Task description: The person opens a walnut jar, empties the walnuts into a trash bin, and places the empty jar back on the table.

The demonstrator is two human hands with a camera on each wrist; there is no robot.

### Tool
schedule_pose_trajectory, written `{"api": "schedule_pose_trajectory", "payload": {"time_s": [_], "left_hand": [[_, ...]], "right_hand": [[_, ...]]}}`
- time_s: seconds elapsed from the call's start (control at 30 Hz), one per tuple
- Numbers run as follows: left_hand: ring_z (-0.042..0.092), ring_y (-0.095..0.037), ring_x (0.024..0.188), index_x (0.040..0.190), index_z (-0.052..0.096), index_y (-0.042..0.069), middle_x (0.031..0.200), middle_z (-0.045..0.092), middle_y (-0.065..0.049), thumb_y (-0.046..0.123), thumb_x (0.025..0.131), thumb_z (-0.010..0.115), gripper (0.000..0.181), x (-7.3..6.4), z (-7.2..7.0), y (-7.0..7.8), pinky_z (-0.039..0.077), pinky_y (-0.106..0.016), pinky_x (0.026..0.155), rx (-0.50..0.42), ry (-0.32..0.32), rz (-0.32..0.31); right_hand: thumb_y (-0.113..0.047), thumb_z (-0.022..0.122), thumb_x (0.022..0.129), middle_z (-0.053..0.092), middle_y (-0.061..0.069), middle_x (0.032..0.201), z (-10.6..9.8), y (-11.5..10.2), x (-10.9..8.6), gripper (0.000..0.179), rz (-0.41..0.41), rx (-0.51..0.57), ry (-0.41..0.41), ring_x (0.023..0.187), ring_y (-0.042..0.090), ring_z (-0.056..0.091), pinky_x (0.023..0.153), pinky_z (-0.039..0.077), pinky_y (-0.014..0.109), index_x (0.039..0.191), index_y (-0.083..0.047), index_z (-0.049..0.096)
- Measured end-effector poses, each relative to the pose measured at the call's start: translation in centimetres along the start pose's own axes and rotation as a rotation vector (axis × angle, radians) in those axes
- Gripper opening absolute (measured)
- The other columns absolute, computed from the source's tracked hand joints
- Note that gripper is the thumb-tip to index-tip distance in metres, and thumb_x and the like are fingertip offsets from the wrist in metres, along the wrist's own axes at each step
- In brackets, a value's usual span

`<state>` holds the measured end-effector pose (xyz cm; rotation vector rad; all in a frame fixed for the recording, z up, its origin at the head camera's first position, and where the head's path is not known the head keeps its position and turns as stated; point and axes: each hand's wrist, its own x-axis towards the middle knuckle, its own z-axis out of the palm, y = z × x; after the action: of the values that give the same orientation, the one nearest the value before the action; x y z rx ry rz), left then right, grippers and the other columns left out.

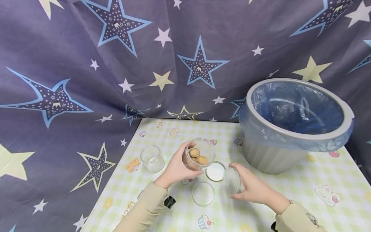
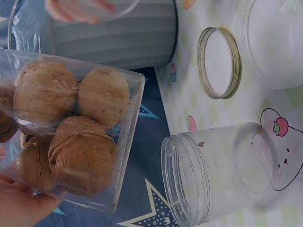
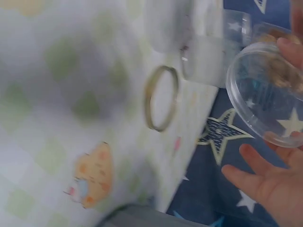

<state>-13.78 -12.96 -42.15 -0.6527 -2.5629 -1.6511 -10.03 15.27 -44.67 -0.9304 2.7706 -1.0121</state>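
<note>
My left hand (image 1: 176,169) grips a clear plastic container (image 1: 207,149) with several brown walnuts (image 1: 198,157) inside, held above the table. In the left wrist view the walnuts (image 2: 83,156) show through its wall. A clear round lid (image 1: 232,181) is held on edge between thumb and fingers of my right hand (image 1: 255,185). Below and between the hands, a thin gold-rimmed ring (image 1: 215,171) lies on the tablecloth, close to another clear round piece (image 1: 203,194). To the left, a clear jar (image 1: 152,158) stands upright with its threaded mouth uncovered.
A grey trash bin (image 1: 269,158) lined with a blue bag (image 1: 301,106) stands at the right back. The table has a green-checked cloth (image 1: 226,132) with cartoon prints. Behind it hangs a dark star-patterned curtain (image 1: 174,106).
</note>
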Motion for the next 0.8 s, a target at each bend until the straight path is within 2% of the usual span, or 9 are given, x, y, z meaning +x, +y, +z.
{"api": "schedule_pose_trajectory", "payload": {"time_s": [0.17,0.43,0.63,0.8], "left_hand": [[0.049,-0.021,0.125,0.138,0.038,0.007,0.136,0.049,-0.002,0.009,0.059,0.088,0.094,-0.1,-0.2,0.1,0.037,-0.037,0.109,0.005,0.026,0.024],[0.050,-0.021,0.123,0.139,0.036,0.007,0.136,0.049,-0.002,0.008,0.059,0.088,0.096,-0.2,-0.4,-0.3,0.038,-0.035,0.108,-0.014,0.053,0.018],[0.050,-0.023,0.123,0.139,0.036,0.012,0.135,0.049,-0.006,0.006,0.059,0.088,0.096,-0.1,-0.4,-0.2,0.039,-0.036,0.108,-0.029,0.074,0.031],[0.049,-0.025,0.123,0.140,0.036,0.012,0.136,0.049,-0.009,0.006,0.059,0.088,0.097,0.0,-0.4,-0.2,0.040,-0.036,0.107,-0.030,0.076,0.045]], "right_hand": [[-0.023,0.086,0.063,0.047,0.023,0.136,1.7,0.9,-0.5,0.092,0.024,0.011,-0.071,0.124,0.041,0.046,0.100,0.040,0.056,0.135,0.006,0.038],[-0.023,0.087,0.062,0.047,0.021,0.137,4.0,2.2,-0.7,0.092,0.067,0.037,-0.113,0.125,0.042,0.045,0.102,0.038,0.059,0.136,0.002,0.039],[-0.023,0.087,0.061,0.048,0.019,0.137,4.9,2.9,-0.6,0.092,0.063,0.018,-0.117,0.124,0.039,0.046,0.102,0.039,0.056,0.136,0.003,0.040],[-0.024,0.087,0.060,0.049,0.018,0.136,5.2,3.6,-0.5,0.092,0.052,-0.009,-0.127,0.124,0.037,0.047,0.103,0.039,0.055,0.136,0.002,0.041]]}}
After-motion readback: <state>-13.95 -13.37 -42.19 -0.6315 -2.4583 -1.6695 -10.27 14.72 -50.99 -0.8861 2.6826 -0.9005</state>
